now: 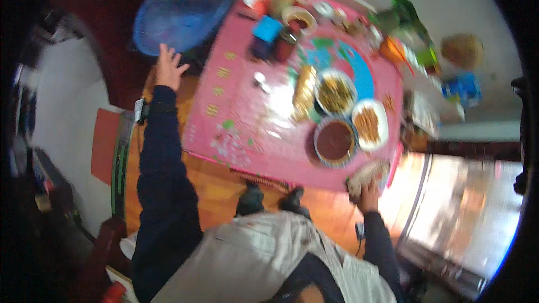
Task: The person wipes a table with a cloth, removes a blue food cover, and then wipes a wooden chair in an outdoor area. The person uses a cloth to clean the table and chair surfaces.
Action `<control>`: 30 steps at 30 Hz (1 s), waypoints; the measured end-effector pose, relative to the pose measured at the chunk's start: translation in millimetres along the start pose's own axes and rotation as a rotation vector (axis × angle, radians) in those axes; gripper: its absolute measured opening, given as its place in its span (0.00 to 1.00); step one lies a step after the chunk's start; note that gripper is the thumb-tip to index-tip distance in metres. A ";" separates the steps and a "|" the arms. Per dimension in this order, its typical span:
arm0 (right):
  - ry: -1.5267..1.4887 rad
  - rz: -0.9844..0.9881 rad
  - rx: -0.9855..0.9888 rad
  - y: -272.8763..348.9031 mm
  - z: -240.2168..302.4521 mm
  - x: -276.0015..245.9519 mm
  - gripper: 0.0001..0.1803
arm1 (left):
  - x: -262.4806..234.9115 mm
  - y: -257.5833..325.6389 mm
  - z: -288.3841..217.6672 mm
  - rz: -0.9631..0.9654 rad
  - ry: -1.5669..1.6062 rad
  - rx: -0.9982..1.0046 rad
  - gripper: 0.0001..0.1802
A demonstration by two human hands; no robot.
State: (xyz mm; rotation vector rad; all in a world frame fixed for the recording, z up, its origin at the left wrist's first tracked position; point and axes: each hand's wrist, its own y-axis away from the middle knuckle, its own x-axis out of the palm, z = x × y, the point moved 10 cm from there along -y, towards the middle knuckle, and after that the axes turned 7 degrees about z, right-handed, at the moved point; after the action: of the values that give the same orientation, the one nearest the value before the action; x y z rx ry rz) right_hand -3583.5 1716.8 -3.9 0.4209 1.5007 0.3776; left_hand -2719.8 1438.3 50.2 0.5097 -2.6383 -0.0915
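I look down at a table with a pink patterned cloth (pixel 241 118). My left hand (pixel 168 66) is stretched out with fingers apart, beside the table's far left corner and just below a blue round stool (pixel 182 8); it holds nothing. My right hand (pixel 366 188) is at the near right edge of the table, closed on a crumpled light cloth (pixel 368 173). Close to that hand stand a bowl of dark brown sauce (pixel 334 141), a white plate of fried sticks (pixel 369 124) and a bowl of mixed food (pixel 335 94).
Jars, small bowls and a blue box (pixel 267 28) crowd the far end of the table. A green bag (pixel 407 17) and packets lie at the right. An orange wooden floor (pixel 219 185) shows beneath, with my shoes (pixel 269 199) under the table edge.
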 end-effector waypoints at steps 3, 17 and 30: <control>-0.013 -0.055 -0.067 3.2 8.4 -9.7 0.44 | 62.2 68.5 24.0 0.189 -0.397 0.128 0.46; -0.693 -0.283 -0.235 26.1 -53.1 -70.6 0.38 | 292.2 326.0 187.4 0.763 -1.185 0.162 0.70; -0.230 -0.404 -0.206 -30.2 109.0 -48.0 0.39 | 299.7 311.6 238.3 0.759 -1.638 0.235 0.69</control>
State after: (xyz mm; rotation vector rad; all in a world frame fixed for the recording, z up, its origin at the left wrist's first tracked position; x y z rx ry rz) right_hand -3477.0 1663.2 25.9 -0.0072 1.2690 0.1538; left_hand -3179.5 1613.0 7.0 -1.0425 -4.1761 0.1020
